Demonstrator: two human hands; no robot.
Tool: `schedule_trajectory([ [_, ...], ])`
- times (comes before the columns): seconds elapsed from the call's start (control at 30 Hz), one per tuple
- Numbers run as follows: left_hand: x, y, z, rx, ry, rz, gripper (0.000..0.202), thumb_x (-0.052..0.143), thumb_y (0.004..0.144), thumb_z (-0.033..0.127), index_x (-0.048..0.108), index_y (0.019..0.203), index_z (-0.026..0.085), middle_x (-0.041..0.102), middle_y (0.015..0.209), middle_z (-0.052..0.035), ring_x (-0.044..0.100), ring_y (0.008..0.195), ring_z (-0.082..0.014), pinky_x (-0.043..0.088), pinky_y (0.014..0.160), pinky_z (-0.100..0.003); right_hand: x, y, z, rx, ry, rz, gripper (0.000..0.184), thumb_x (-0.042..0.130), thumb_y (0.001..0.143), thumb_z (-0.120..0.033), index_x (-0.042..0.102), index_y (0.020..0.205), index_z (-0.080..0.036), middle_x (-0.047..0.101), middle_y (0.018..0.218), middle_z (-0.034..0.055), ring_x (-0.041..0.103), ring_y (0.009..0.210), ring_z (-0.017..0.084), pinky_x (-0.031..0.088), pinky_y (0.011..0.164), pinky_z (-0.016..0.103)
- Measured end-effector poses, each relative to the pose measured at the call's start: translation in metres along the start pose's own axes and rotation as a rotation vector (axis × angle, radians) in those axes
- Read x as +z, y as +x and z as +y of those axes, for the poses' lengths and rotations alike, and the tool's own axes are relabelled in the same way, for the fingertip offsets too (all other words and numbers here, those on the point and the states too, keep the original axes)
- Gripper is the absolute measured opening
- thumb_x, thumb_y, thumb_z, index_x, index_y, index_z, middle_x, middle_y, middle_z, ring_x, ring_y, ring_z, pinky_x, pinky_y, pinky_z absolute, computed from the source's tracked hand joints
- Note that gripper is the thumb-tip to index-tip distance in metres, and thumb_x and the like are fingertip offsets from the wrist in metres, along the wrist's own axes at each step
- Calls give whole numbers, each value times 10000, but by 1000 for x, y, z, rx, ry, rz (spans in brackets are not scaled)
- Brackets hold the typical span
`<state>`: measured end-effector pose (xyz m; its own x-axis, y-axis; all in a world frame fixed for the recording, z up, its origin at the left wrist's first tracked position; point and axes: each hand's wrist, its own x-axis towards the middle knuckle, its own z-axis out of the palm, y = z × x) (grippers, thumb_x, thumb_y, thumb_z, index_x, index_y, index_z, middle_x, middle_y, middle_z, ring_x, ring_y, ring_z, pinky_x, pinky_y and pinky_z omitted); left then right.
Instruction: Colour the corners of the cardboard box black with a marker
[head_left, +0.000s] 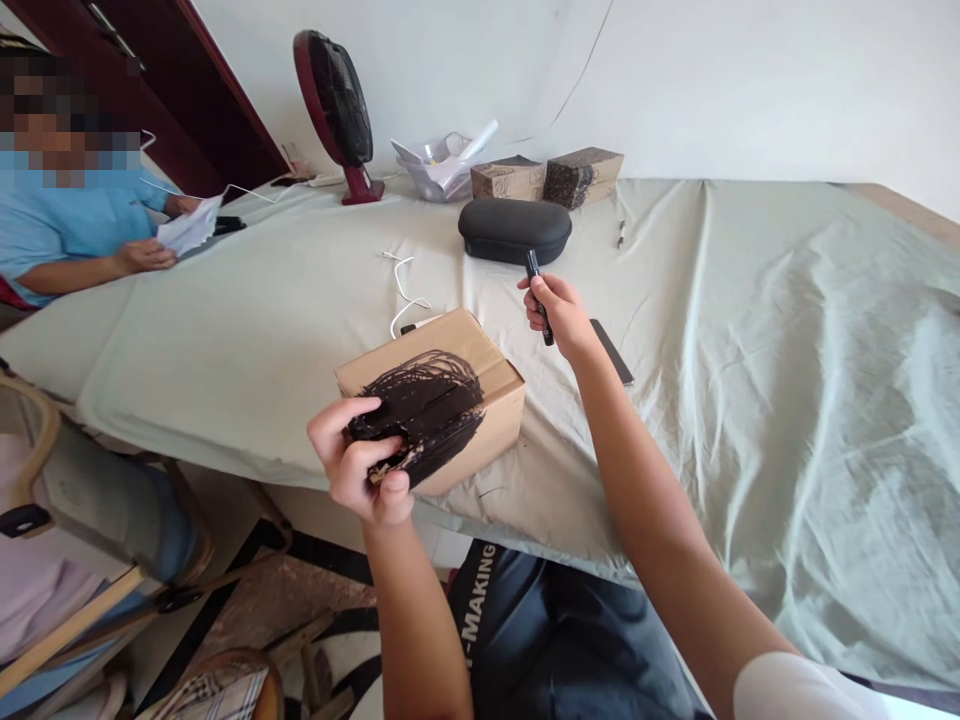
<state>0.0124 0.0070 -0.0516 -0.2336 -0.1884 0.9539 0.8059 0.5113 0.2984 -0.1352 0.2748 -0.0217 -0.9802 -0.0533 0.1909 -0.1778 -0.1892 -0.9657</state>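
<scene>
Black case (514, 230) beyond cardboard box (491, 435)

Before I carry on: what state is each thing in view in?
Cardboard box: partly blackened, gripped by the left hand
Black marker: in the right hand, off the box; capped or not, unclear
Black hard case: shut
Desk fan: upright; running or not, unclear
Plastic basket: open, holding papers
Two rear cardboard boxes: partly blackened
Smartphone: lying flat
Pen: lying flat
White cable: loosely bent
Paper: in a co-worker's hand
</scene>
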Motion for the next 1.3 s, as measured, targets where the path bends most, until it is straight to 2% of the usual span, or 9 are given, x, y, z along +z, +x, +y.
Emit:
schedule_trajectory([
  [0.17,-1,0,0,-1,16,-13,436,591,973,577,630,738,211,690,1111,-121,623,998,-292,494,856,-472,5,-1,2,123,-284,-19,234,489,1075,-345,575,902,-213,351,610,-86,273,452,78,210,439,222],
  [0.33,0,1,0,0,18,-7,423,588,978,564,630,747,212,691,1106,-120,627,1000,-295,493,851,-475,8,-2,15,324,-891,-43,287,437,1071,-309,636,898,-193,498,625,-19,431,518,125,351,517,255],
  [0.43,0,1,0,-2,-2,-8,402,604,975,558,643,765,217,691,1111,-117,623,999,-293,487,851,-473,6,-1,27,351,-1022,-56,251,501,1045,-254,690,908,-158,701,838,93,593,698,174,414,631,274],
  [0.5,0,1,1,-10,-14,-10,387,612,975,554,654,778,223,690,1118,-118,621,1000,-296,483,853,-476,3,2,37,366,-1098,-62,217,529,1028,-203,723,965,-130,766,1044,175,668,867,222,437,708,282],
  [0.63,1,0,0,-14,-12,-18,384,615,974,560,657,792,224,692,1130,-120,625,1012,-303,486,870,-490,-1,6,53,381,-1190,-80,268,506,1046,-204,753,1105,-117,771,1243,214,705,1062,260,457,810,276],
  [0.8,2,-2,-1,-18,20,-24,405,598,972,571,633,775,218,692,1127,-117,627,1016,-300,494,873,-489,-3,6,61,406,-1238,-79,334,451,1068,-232,744,1193,-134,762,1292,204,720,1082,267,465,821,285],
  [1.03,5,-2,-2,-5,-2,12,398,623,960,559,639,766,212,702,1097,-121,622,1009,-297,481,877,-482,3,4,62,434,-1279,-82,352,418,1080,-221,709,1241,-106,733,1322,255,721,1115,311,471,802,318],
  [1.13,7,-1,-2,-2,-11,17,388,627,958,550,645,770,212,705,1097,-125,617,1013,-301,473,880,-484,3,3,63,385,-1285,-107,324,429,1085,-208,693,1232,-91,741,1276,265,715,1116,310,458,812,316],
  [1.3,6,-1,-1,-14,-14,29,382,633,949,546,640,762,213,703,1094,-122,623,1012,-303,471,894,-488,-1,0,65,251,-1250,-123,321,394,1110,-260,685,1205,-161,765,1222,186,700,1058,268,435,792,299],
])
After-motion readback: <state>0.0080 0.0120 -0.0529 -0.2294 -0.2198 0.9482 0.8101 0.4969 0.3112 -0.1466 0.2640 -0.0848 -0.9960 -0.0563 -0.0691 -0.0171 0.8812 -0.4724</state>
